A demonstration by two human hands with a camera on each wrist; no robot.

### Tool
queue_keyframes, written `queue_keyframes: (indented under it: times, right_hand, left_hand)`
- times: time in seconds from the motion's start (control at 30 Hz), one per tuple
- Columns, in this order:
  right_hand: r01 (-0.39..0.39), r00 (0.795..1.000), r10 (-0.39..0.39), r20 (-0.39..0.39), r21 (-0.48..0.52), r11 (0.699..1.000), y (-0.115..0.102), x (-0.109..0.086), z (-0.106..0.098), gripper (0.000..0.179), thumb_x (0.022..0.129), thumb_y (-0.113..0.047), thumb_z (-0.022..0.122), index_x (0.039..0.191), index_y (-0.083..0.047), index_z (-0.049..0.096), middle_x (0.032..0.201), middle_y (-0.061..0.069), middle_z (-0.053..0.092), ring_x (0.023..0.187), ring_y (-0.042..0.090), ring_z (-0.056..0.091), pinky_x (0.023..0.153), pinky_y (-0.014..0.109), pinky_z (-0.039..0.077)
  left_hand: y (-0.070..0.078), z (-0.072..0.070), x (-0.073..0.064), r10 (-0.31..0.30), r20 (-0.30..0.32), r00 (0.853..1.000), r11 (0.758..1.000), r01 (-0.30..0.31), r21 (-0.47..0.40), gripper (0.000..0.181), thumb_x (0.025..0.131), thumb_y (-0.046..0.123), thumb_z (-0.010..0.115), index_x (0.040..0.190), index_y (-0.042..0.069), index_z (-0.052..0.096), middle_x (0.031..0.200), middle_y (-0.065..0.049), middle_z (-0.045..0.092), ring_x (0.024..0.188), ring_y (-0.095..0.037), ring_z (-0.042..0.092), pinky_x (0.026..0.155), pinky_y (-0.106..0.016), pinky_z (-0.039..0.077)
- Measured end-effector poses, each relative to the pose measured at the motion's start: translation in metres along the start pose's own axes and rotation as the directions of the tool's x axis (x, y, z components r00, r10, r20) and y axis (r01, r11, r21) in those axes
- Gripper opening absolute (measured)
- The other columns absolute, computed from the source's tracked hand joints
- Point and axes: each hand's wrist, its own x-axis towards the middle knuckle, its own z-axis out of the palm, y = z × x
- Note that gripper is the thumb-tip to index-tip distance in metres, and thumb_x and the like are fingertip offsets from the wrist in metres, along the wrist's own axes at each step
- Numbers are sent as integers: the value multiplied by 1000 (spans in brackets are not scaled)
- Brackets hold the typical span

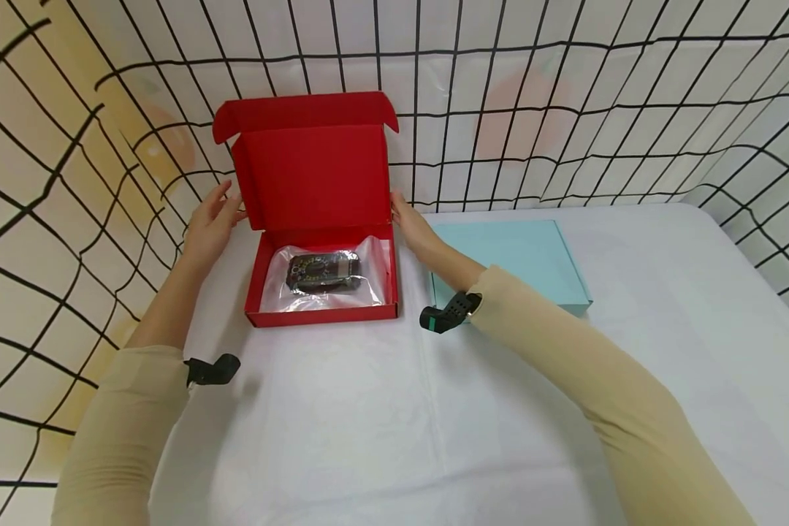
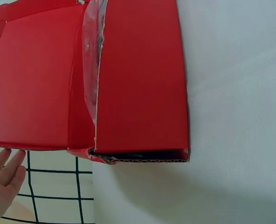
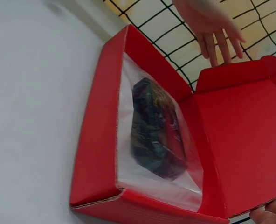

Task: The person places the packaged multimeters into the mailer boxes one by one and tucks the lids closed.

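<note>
A red cardboard box (image 1: 322,315) stands with its lid (image 1: 318,179) raised at the back. Inside lies a dark, rounded item (image 1: 324,272) with a light printed pattern, wrapped in a clear plastic bag (image 1: 375,274). My left hand (image 1: 210,226) is at the lid's left edge, fingers extended; in the left wrist view the fingertips (image 2: 17,156) meet that edge. On the other side, the fingers of my right hand (image 1: 416,230) touch the lid's right edge. The right wrist view shows only part of those fingers (image 3: 268,212) at its corner.
A light blue box (image 1: 513,256) lies shut to the right of the red box, partly under my right forearm. Black wire grid panels (image 1: 460,113) stand behind and on both sides. White cloth (image 1: 342,416) covers the table.
</note>
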Motion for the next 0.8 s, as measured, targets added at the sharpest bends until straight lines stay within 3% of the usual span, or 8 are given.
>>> queue_keyframes:
  times: [0.07, 0.27, 0.4, 0.5, 0.7, 0.8]
  right_hand:
    - [24, 1000, -24, -5, 58, 998, 3, -1, 0, 60, 98, -45, 9, 146, -10, 11, 153, 5, 14, 139, 22, 18, 114, 36, 7]
    - [22, 1000, -21, -19, 112, 993, 8, -6, 3, 66, 95, -52, 5, 146, -11, 16, 151, 5, 19, 137, 23, 22, 114, 41, 4]
    - [-3, 1000, 3, -1, 180, 984, 10, -10, 4, 68, 95, -52, 5, 146, -9, 16, 151, 7, 19, 138, 22, 20, 114, 38, 5]
    - [-32, 999, 29, 15, 218, 975, 13, -13, 3, 70, 94, -53, 2, 145, -8, 16, 151, 9, 19, 138, 21, 20, 114, 36, 5]
    - [-71, 997, 61, 45, 267, 961, 19, -14, 1, 74, 93, -55, -1, 144, -5, 18, 150, 11, 20, 138, 22, 20, 114, 36, 2]
    - [-76, 996, 61, 61, 268, 961, 20, -16, 1, 76, 92, -56, -1, 144, -4, 20, 149, 12, 23, 138, 22, 21, 114, 36, 0]
  left_hand:
    - [-1, -2, -1, -9, -18, 1000, 998, 8, -62, 59, 95, 47, 30, 146, 18, 20, 141, -17, 38, 116, -22, 53, 105, -41, 32]
    - [-6, -6, -7, -23, -35, 999, 995, 20, -101, 62, 93, 55, 20, 142, 19, 32, 141, -11, 40, 104, -8, 60, 99, -32, 40]
    - [-10, -6, -11, -1, -22, 1000, 994, -2, -109, 65, 92, 58, 16, 141, 20, 34, 141, -10, 40, 102, -9, 61, 92, -25, 45]
    - [-12, -5, -15, 5, -3, 1000, 994, -5, -106, 66, 91, 58, 14, 141, 20, 34, 140, -12, 41, 103, -11, 62, 92, -28, 46]
    - [-21, -6, -18, 31, 22, 999, 995, -28, -99, 70, 92, 58, 12, 139, 12, 37, 137, -16, 43, 100, -12, 63, 88, -23, 47]
    - [-26, -8, -21, 46, 37, 998, 985, -39, -166, 71, 91, 60, 14, 137, 12, 40, 135, -15, 47, 96, -9, 64, 82, -18, 49]
